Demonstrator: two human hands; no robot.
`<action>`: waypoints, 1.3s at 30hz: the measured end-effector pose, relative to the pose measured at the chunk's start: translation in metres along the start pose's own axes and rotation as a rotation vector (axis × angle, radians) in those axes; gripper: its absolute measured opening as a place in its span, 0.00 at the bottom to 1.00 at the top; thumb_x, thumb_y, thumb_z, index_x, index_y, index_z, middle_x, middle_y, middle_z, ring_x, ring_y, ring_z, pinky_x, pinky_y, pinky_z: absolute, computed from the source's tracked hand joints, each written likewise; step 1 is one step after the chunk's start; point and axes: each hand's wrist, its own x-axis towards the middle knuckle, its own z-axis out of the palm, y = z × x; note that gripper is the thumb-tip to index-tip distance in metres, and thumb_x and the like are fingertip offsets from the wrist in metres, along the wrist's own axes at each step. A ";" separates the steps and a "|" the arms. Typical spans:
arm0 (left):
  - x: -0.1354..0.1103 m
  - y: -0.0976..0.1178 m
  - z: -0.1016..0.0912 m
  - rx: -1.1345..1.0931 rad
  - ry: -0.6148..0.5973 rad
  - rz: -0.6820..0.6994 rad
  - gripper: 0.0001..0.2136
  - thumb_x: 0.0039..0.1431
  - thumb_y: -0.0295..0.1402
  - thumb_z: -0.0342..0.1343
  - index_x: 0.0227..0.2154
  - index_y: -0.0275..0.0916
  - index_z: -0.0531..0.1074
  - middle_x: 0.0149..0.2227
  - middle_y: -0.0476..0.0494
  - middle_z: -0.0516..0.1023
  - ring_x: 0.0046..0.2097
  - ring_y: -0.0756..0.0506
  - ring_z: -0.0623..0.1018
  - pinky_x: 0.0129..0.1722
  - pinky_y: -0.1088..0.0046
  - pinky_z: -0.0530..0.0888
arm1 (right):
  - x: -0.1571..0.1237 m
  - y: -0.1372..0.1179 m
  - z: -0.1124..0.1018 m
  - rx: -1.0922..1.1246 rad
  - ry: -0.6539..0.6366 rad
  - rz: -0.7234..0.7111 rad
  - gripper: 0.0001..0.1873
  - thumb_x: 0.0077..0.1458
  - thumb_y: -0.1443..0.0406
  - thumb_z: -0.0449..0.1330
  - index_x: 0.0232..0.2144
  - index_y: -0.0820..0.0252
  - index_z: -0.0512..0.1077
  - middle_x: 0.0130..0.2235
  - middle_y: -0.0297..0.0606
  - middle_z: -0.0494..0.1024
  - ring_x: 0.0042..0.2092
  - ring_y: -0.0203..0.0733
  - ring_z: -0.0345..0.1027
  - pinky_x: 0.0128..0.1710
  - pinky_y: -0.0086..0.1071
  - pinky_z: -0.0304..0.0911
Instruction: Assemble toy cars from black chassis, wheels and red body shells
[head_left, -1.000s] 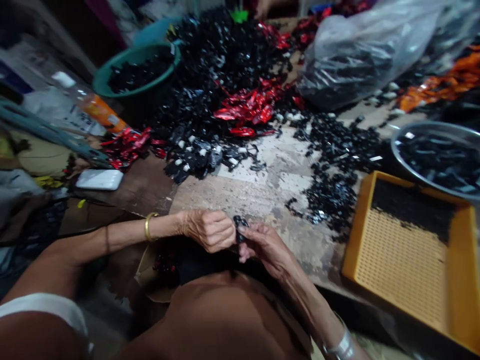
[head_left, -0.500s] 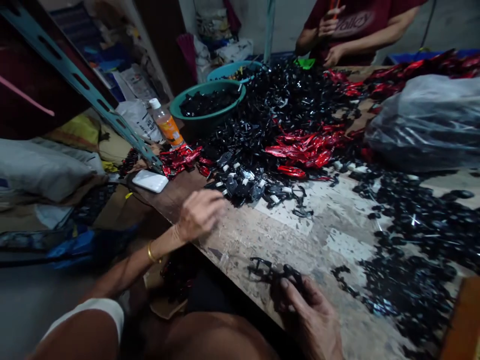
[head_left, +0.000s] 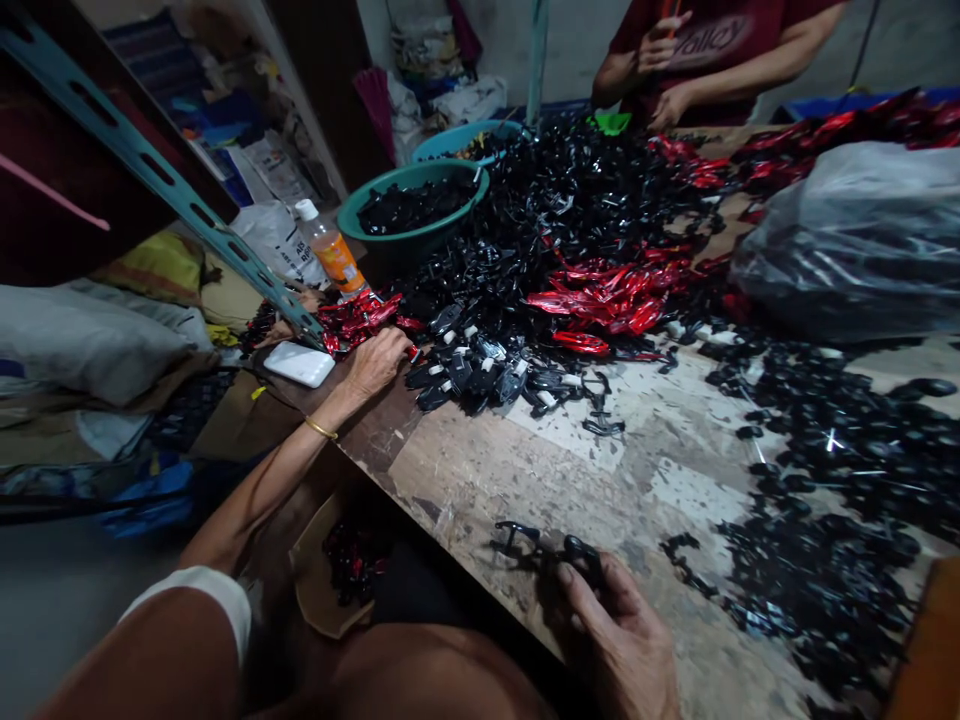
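Black plastic piece (head_left: pixel 581 556), a small moulded part with a thin open frame (head_left: pixel 514 538) at one end, sits just above the near edge of a scarred wooden workbench (head_left: pixel 480 480), held in the person's right hand (head_left: pixel 619 640). The fingers curl closed around its rounded end, and the thumb (head_left: pixel 574 582) presses down from above. This hold at one end leaves the frame free, reaching left over the bench top. Farther up the bench, the person's left hand (head_left: pixel 373 365) lies with its fingers stretched forward and only slightly bent, the fingertips at the edge of a heap of black plastic pieces (head_left: pixel 480 375) and red foil wrappers (head_left: pixel 360 318); whether they grasp anything cannot be told. Behind the hand, the black pieces rise into a large mound (head_left: pixel 570 200) mixed with more red foil. A teal basin (head_left: pixel 411 172) of black pieces stands at the left of the mound, and a bulging clear plastic bag (head_left: pixel 855 240) lies at the right. A white flat device (head_left: pixel 300 364) rests near the left hand, and a scrap of cardboard (head_left: pixel 315 570) lies on the person's lap. Across the bench stands a co-worker in a red T-shirt (head_left: pixel 690 50).
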 end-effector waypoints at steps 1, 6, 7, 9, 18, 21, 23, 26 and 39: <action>-0.003 -0.001 -0.001 0.017 0.007 -0.004 0.10 0.62 0.27 0.45 0.38 0.38 0.72 0.43 0.36 0.75 0.46 0.41 0.72 0.43 0.66 0.69 | 0.000 -0.003 0.000 0.024 -0.010 0.042 0.21 0.29 0.58 0.74 0.26 0.60 0.72 0.20 0.30 0.72 0.19 0.31 0.62 0.16 0.24 0.59; -0.012 -0.007 -0.001 -0.036 0.019 0.057 0.12 0.61 0.24 0.46 0.44 0.37 0.70 0.51 0.37 0.73 0.51 0.42 0.71 0.49 0.65 0.68 | 0.001 -0.009 0.002 0.084 -0.016 0.087 0.24 0.26 0.58 0.75 0.26 0.60 0.71 0.20 0.27 0.70 0.18 0.30 0.60 0.15 0.23 0.57; -0.011 -0.007 -0.001 -0.055 0.008 0.070 0.13 0.60 0.23 0.46 0.45 0.37 0.69 0.52 0.37 0.72 0.52 0.42 0.70 0.50 0.66 0.68 | 0.001 -0.009 0.002 0.079 -0.009 0.087 0.24 0.27 0.59 0.75 0.27 0.60 0.71 0.20 0.27 0.70 0.18 0.30 0.60 0.16 0.23 0.57; -0.007 -0.005 -0.003 -0.062 -0.027 0.072 0.14 0.59 0.23 0.48 0.48 0.37 0.67 0.51 0.37 0.73 0.53 0.42 0.70 0.50 0.66 0.68 | 0.001 -0.007 0.002 0.058 -0.009 0.102 0.24 0.27 0.59 0.75 0.28 0.60 0.71 0.21 0.28 0.71 0.19 0.30 0.61 0.16 0.23 0.58; -0.003 0.009 -0.011 0.033 -0.151 0.007 0.14 0.62 0.23 0.42 0.40 0.36 0.72 0.44 0.35 0.73 0.45 0.42 0.73 0.39 0.68 0.71 | 0.003 -0.015 0.003 0.128 -0.063 0.093 0.25 0.25 0.61 0.76 0.25 0.57 0.67 0.20 0.26 0.70 0.18 0.30 0.60 0.15 0.24 0.60; -0.012 0.005 -0.022 -0.020 -0.037 -0.072 0.14 0.62 0.25 0.42 0.41 0.35 0.73 0.46 0.32 0.72 0.48 0.39 0.71 0.44 0.62 0.71 | 0.002 -0.019 0.007 0.132 -0.104 0.105 0.25 0.24 0.60 0.76 0.25 0.59 0.68 0.22 0.29 0.73 0.17 0.29 0.59 0.15 0.24 0.60; -0.022 0.005 -0.033 -0.240 0.164 -0.152 0.11 0.61 0.28 0.46 0.40 0.36 0.73 0.48 0.33 0.71 0.51 0.38 0.70 0.49 0.60 0.69 | 0.001 -0.022 0.012 0.138 -0.131 0.108 0.25 0.25 0.60 0.76 0.25 0.60 0.68 0.22 0.31 0.74 0.17 0.28 0.60 0.15 0.24 0.60; -0.043 0.026 -0.047 -0.928 0.330 -0.254 0.10 0.57 0.34 0.53 0.41 0.38 0.73 0.47 0.38 0.73 0.49 0.41 0.73 0.47 0.62 0.73 | 0.000 -0.025 0.026 0.180 -0.160 0.099 0.23 0.29 0.60 0.75 0.25 0.59 0.66 0.22 0.28 0.72 0.17 0.29 0.61 0.16 0.24 0.61; -0.082 0.168 -0.031 -2.275 -0.273 -0.589 0.21 0.38 0.32 0.71 0.40 0.40 0.76 0.39 0.45 0.82 0.38 0.44 0.81 0.37 0.69 0.79 | -0.002 -0.037 0.045 0.094 0.037 -0.123 0.20 0.32 0.58 0.71 0.25 0.61 0.69 0.23 0.27 0.70 0.21 0.27 0.56 0.20 0.23 0.54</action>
